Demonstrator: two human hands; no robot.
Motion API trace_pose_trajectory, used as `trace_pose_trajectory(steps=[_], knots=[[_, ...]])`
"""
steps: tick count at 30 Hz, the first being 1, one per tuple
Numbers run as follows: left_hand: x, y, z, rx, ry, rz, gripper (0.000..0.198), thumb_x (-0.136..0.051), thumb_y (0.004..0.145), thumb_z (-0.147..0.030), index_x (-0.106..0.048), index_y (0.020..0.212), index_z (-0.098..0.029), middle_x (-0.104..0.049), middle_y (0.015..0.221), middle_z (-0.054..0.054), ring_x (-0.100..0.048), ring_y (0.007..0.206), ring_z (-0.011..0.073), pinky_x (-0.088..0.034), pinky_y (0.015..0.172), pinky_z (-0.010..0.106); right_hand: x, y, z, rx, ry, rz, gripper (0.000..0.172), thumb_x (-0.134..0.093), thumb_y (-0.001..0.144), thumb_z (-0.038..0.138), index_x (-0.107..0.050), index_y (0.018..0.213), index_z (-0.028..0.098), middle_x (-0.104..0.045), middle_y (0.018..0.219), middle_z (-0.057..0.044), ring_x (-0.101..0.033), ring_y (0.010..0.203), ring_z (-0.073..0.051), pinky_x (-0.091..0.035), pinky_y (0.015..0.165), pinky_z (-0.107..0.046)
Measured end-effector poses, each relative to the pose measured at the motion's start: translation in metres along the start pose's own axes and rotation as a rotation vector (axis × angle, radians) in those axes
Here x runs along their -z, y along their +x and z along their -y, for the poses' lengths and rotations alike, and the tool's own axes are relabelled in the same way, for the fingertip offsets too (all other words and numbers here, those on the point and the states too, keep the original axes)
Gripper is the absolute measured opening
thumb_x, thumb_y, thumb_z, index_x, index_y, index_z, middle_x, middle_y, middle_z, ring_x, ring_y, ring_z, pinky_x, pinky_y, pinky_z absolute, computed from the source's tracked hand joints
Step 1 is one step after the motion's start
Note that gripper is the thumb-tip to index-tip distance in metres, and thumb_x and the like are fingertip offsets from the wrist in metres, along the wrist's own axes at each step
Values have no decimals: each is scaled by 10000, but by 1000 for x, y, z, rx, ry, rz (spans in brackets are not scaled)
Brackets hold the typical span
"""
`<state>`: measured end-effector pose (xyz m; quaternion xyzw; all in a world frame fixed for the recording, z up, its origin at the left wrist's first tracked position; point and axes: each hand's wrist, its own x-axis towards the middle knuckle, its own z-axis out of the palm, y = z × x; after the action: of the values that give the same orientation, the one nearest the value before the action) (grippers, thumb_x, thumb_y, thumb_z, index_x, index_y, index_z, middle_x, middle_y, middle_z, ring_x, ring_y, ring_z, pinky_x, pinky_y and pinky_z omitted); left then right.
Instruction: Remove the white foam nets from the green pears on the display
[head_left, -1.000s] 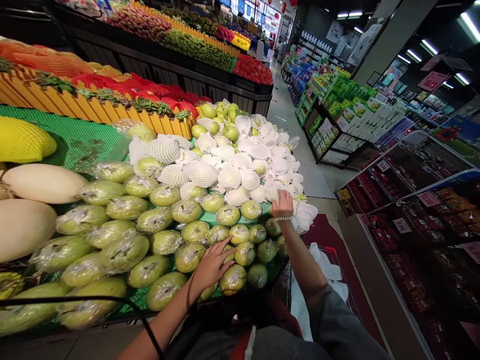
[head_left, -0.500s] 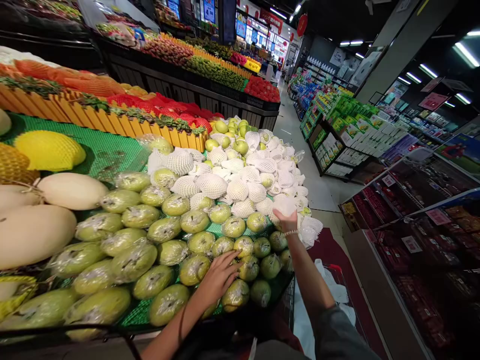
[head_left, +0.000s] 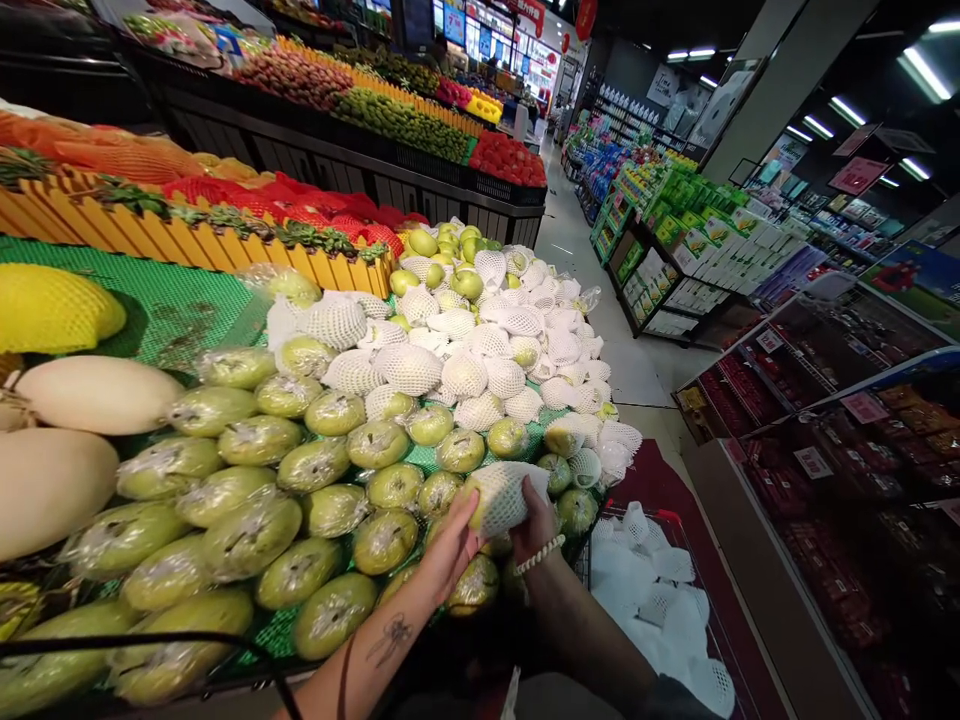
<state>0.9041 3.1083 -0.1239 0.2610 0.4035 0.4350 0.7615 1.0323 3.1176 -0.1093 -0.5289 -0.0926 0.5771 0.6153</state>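
Observation:
Both hands hold a yellow-green fruit in a white foam net [head_left: 501, 498] above the front of the display. My left hand [head_left: 454, 548] grips its left end, where bare skin of the fruit shows. My right hand [head_left: 536, 522], with a beaded bracelet at the wrist, closes round the netted right side. Beneath and left of them lie rows of green fruits in cling film [head_left: 251, 535] on a green mat [head_left: 180, 325]. Behind the hands rises a heap of fruits in white foam nets [head_left: 465, 372], with some bare green fruits [head_left: 466, 284] at its back.
At the lower right, a cart [head_left: 664, 516] holds many loose white foam nets [head_left: 660, 600]. Large pale melons [head_left: 97, 395] and a yellow netted melon [head_left: 56, 308] lie at the left. A yellow picket strip [head_left: 225, 245] edges the display. An aisle [head_left: 570, 230] runs past shelves on the right.
My right hand has come back from the heap's right side to the front with the netted fruit. My left hand has left the wrapped fruits and now grips it too. The view has shifted slightly.

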Motion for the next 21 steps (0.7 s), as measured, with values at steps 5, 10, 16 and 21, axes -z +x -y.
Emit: trace_pose_trajectory(steps=[5, 10, 16, 21], knots=[[-15, -16, -37, 289, -416, -166, 620, -453, 1103, -500, -531, 1578, -109, -814, 1241, 169, -780, 1228, 318, -649, 1083, 455, -4, -45, 7, 190, -134, 56, 559, -915, 671, 563, -729, 1080, 230, -802, 1123, -103, -751, 1042, -301, -634, 993, -467], [-18, -39, -42, 389, -558, -176, 560, -479, 1108, -405, -596, 1519, -44, -835, 1052, 177, -823, 1056, 322, -660, 1019, 448, 3, -64, 7, 248, -213, 48, 519, -957, 667, 563, -741, 967, 200, -807, 1080, -99, -734, 990, -273, -629, 894, -395], [10, -43, -31, 457, -545, -222, 474, -545, 1075, -459, -647, 1372, -104, -782, 800, 77, -751, 641, 261, -666, 630, 394, 13, -48, 12, 363, -262, -154, 701, -880, 715, 656, -740, 1222, 193, -774, 1214, -124, -719, 1084, -288, -620, 911, -406], [41, -44, -32, 429, -613, 65, 600, -555, 1010, -569, -647, 1330, -69, -806, 1171, 214, -816, 933, 348, -679, 615, 403, 22, -28, 46, 494, -296, -398, 915, -711, 831, 764, -576, 1517, 173, -626, 1532, -183, -619, 1375, -319, -560, 1120, -473]])
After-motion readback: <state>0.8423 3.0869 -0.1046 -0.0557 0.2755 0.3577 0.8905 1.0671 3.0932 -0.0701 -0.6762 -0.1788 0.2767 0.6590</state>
